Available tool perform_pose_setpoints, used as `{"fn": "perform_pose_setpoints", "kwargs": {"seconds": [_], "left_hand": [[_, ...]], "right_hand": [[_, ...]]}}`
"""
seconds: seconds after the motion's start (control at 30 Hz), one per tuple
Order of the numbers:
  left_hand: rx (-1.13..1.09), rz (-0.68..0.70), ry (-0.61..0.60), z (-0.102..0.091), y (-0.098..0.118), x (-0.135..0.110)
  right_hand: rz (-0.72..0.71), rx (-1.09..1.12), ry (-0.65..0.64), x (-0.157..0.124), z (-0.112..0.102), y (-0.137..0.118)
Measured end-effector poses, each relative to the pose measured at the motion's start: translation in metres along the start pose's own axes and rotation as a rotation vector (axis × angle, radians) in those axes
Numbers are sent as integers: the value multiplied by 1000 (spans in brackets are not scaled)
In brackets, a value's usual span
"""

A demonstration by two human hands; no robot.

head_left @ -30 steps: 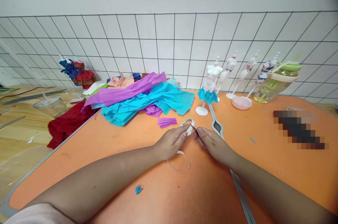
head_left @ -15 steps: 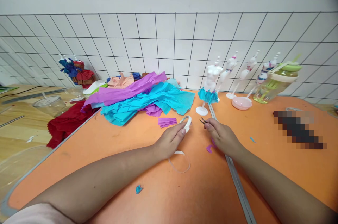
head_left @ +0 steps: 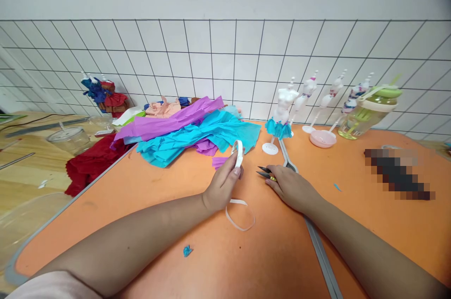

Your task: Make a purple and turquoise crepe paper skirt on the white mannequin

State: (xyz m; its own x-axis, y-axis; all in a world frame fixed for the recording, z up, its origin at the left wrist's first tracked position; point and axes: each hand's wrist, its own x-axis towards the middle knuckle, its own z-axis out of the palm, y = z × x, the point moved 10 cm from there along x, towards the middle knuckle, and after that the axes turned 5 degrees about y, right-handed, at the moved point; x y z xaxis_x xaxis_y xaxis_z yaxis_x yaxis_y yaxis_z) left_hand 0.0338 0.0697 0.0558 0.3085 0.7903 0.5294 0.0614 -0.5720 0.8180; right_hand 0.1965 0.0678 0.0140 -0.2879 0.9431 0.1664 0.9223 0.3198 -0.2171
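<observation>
left hand (head_left: 222,184) pinches a white tape roll (head_left: 239,153) upright; right hand (head_left: 289,188) grips small scissors (head_left: 265,172), blades parted, over the orange table (head_left: 352,224).

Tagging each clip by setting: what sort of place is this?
Likely a craft or hobby worktable: crepe paper heaped on the orange table, a row of small mannequins on stands, the left hand holding a tape roll, the right hand small scissors.
</observation>
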Motion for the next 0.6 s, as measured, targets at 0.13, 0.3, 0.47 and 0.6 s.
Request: {"fn": "perform_pose_setpoints", "kwargs": {"seconds": [0.13, 0.3, 0.47, 0.6], "left_hand": [[-87, 110, -73, 5, 14, -3], [96, 125, -111, 11, 18, -3], [453, 344, -210, 30, 30, -6], [539, 492, -259, 38, 40, -13]], "right_hand": [[-82, -68, 2, 0, 4, -5], [-95, 73, 218, -5, -25, -16], [-78, 736, 123, -13, -33, -49], [77, 1007, 135, -9, -34, -35]]}}
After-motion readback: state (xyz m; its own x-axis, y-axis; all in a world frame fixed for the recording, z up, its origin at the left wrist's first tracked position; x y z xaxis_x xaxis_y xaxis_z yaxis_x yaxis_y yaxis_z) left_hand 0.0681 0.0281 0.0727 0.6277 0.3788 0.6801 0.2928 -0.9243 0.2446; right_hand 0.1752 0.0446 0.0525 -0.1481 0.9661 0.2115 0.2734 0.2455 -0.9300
